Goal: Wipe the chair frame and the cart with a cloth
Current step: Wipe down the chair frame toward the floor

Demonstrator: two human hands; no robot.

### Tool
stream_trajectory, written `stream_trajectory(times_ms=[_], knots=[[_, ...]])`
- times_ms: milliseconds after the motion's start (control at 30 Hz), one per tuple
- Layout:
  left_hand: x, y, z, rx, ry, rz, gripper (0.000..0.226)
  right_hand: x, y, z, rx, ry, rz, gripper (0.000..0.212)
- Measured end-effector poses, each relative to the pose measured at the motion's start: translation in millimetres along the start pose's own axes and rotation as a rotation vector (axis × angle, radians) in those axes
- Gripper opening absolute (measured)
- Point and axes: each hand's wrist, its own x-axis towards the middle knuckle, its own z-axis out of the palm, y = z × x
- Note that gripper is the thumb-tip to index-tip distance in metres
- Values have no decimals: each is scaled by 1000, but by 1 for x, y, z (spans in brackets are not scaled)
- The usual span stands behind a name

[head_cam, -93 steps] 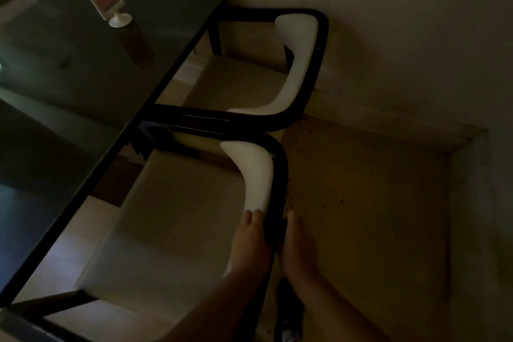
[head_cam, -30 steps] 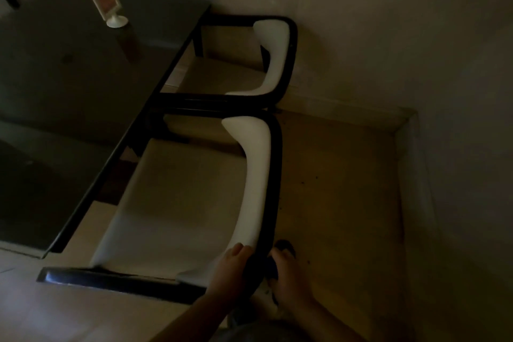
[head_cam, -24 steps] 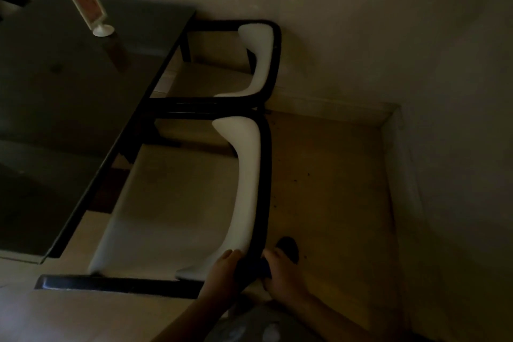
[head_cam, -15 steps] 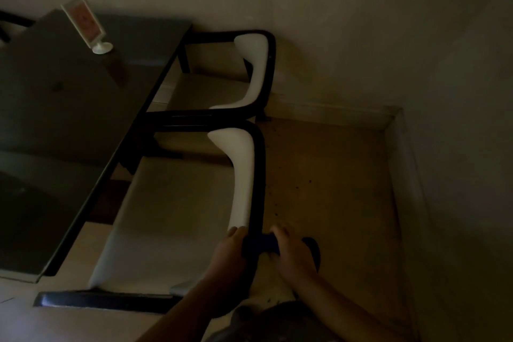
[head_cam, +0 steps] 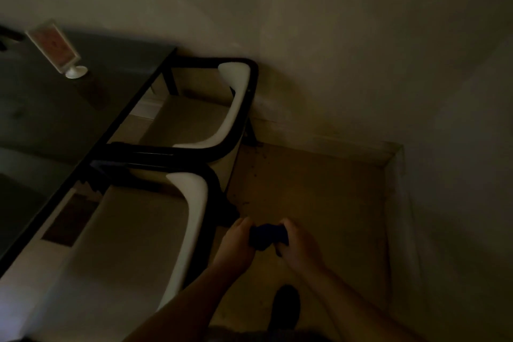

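The room is dim. A dark blue cloth (head_cam: 267,236) is bunched between my left hand (head_cam: 235,244) and my right hand (head_cam: 298,244), and both grip it. The hands are over the floor, just right of the near chair's black frame (head_cam: 210,219), apart from it. That chair has a white backrest (head_cam: 194,219) and a pale seat (head_cam: 116,253). A second chair of the same kind, with its own black frame (head_cam: 249,97), stands beyond it against the wall. No cart is in view.
A dark glass table (head_cam: 61,119) with a black edge runs along the left, both chairs tucked against it. A small sign holder (head_cam: 57,48) stands on it. Walls close the corner behind and to the right. My dark shoe (head_cam: 286,311) is on the tan floor.
Both hands have come off the near chair's frame and moved right, over the floor, with the cloth held between them. The view has shifted back and up.
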Motion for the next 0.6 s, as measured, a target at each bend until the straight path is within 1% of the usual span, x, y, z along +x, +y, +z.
stream_trajectory(times_ms=[100,233,367,600], knots=[[33,22,-18,53,11,21,16,34,4,-33,-21,-7,-81,42],[74,44,-51,64,62,52,25,77,-6,-66,-38,48,-191,31],[110,50,-77,64,101,73,21,115,-19,-80,-47,49,-209,24],[195,26,-112,33,85,4,27,203,-46,-83,-12,-17,-155,21]])
